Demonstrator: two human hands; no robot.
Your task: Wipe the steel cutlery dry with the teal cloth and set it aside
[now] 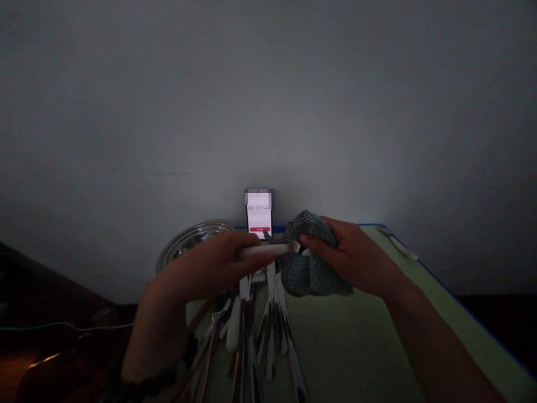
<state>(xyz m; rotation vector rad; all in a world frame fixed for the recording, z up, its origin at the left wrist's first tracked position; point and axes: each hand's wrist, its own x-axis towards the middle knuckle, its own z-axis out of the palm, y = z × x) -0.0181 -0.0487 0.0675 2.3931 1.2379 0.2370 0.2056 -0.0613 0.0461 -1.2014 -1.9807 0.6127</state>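
Closed around the white handle of a piece of cutlery is my left hand, its thumb and fingers near the handle's end. The handle points right, and its metal neck enters a grey-green checked cloth. My right hand grips that cloth around the metal end, so the utensil's head is mostly hidden and I cannot tell its kind. Beneath both hands lies a loose heap of metal cutlery, with forks, knives and another white handle among it.
A phone showing a timer leans against the grey wall. A round metal bowl or dish stands behind my left forearm. One white-handled utensil lies near the right edge of the green, blue-edged table. The light is dim.
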